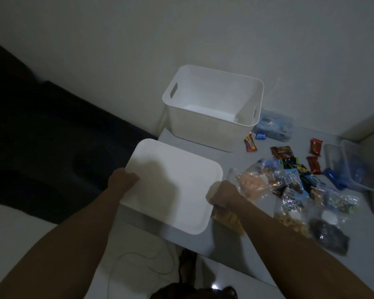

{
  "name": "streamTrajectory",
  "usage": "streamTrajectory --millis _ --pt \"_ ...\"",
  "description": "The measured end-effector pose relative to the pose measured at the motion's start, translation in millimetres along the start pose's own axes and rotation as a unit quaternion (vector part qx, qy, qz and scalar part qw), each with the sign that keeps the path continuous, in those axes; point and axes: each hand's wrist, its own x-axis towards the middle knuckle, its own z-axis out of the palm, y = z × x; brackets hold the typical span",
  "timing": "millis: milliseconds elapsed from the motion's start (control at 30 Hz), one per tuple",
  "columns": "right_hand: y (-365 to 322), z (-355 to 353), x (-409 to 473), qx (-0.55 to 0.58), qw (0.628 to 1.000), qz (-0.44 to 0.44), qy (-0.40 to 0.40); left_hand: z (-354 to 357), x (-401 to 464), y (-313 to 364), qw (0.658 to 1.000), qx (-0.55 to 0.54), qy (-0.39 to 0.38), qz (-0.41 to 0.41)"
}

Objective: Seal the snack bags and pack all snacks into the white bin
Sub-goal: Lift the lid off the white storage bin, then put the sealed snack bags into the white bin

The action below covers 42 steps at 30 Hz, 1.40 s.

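Observation:
The white bin (205, 130) stands open and empty at the back of the table, against the wall. Its flat white lid (173, 186) is held level above the table's front left corner. My left hand (122, 178) grips the lid's left edge and my right hand (224, 194) grips its right edge. To the right lies a heap of clear snack bags (289, 197) and small wrapped snacks. A red bar (250, 145), two red packets (315, 146) and a blue-tinted bag (274, 126) lie nearer the bin.
The grey table (231, 160) ends just below the lid. A clear plastic container (345, 162) sits at the right. A dark sofa (41, 137) fills the left. A thin cable (138, 262) lies on the floor below. A dark snack bag (328, 238) lies front right.

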Motion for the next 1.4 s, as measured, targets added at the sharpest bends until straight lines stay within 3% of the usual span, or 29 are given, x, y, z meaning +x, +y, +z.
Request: streamTrajectory --millis 167,300,467,567,700,1000,1167,1400 --pt "25 -5 7 -0.067 0.994 0.037 0.073 20 4 6 0.999 -0.009 -0.035 0.029" --pt "38 -4 15 -0.094 0.992 0.033 0.081 33 1 17 0.998 0.046 -0.024 0.037" --pt "40 -11 21 -0.067 0.994 0.008 0.081 40 1 26 0.995 0.088 -0.023 0.030" --pt "44 -26 21 -0.031 0.997 0.025 0.073 51 -7 42 0.985 0.168 0.004 0.028" --pt "56 -52 20 0.020 0.992 0.057 0.114 73 -31 82 0.968 0.218 0.037 0.121" --pt "124 -105 13 0.107 0.963 0.115 0.217 146 -82 165 0.947 0.092 -0.113 0.288" --pt "157 -123 18 0.129 0.951 0.123 0.252 184 -110 187 0.939 0.093 -0.179 0.279" --pt "186 -127 41 0.117 0.955 0.128 0.241 213 -129 197 0.946 0.090 -0.188 0.247"
